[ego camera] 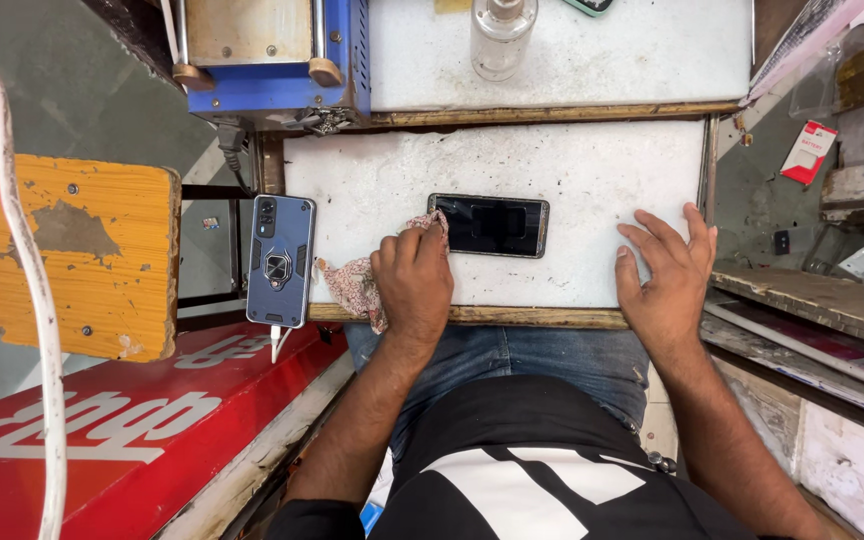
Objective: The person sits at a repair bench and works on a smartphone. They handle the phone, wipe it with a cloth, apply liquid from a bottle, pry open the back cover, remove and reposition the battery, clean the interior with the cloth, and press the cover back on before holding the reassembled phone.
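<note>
left hand (414, 275) bunches a patterned rag (357, 285) against the black smartphone (489, 225) (screen up), right hand (664, 272) spread flat on the white worktop (552, 170), bracing.

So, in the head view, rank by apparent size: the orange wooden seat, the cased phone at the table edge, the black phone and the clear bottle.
1. Orange wooden seat, clearly largest.
2. Cased phone and black phone: look alike, unranked.
3. Clear bottle, smallest as seen, though cropped by the frame.
</note>
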